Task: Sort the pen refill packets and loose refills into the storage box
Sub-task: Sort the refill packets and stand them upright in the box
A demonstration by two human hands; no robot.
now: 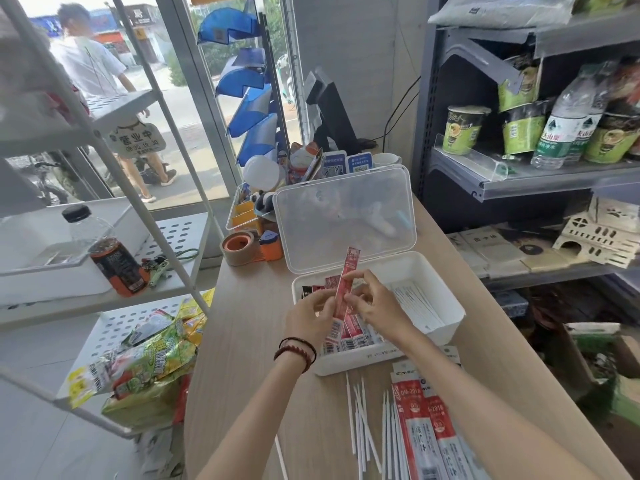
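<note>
Held item: pink packet point(347, 278), up in the air over the storage box point(353, 363), between both hands
Long axis: near upright, top leaning a little away from me, barcode end down
Left hand point(306, 318): fingers curled in, pinching the packet's lower part from the left
Right hand point(379, 304): thumb and forefinger pinch the packet near its middle from the right, other fingers loosely bent
Target, my read: the left compartment, directly under the barcode end, where filed packets point(356, 336) stand in a row
Other compartment: boxed refills point(415, 303), white, lying to the right of the hands
Nearer hand: I judge the left, as it sits lower and over the packet row
Not yet sorted: loose refills point(360, 417) and red packets point(420, 431) on the table point(249, 341), in front of the box
Lid point(346, 216): open, standing behind the box
</note>
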